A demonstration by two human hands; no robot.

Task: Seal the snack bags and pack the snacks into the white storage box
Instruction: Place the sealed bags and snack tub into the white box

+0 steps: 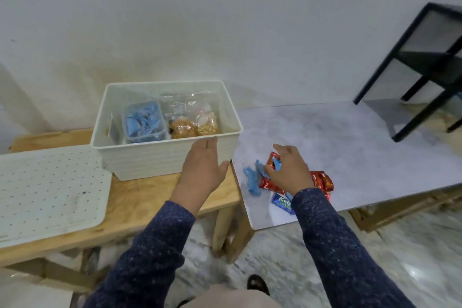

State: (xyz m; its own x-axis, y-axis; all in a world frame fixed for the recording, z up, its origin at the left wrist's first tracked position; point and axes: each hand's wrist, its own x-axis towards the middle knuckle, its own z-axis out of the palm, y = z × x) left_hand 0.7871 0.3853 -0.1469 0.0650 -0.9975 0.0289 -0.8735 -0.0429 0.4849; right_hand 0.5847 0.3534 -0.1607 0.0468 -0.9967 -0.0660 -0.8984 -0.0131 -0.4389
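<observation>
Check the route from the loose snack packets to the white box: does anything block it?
Nothing visible does. The snack packets lie beside the white box, its top open, lid set aside; only its near wall must be cleared.

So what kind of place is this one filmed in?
Probably a home room, not a workshop: a low wooden table and a marble-patterned board against a bare wall, marble-look floor, and packaged snacks.

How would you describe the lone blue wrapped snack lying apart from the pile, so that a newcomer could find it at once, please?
Start at the grey marbled tabletop to the right of the white storage box. Near its front left corner lies a pile of snacks under the right hand. The blue wrapped snack lies leftmost, by itself and nearest the box, unlike the shiny red packets and the printed blue packet.
</observation>
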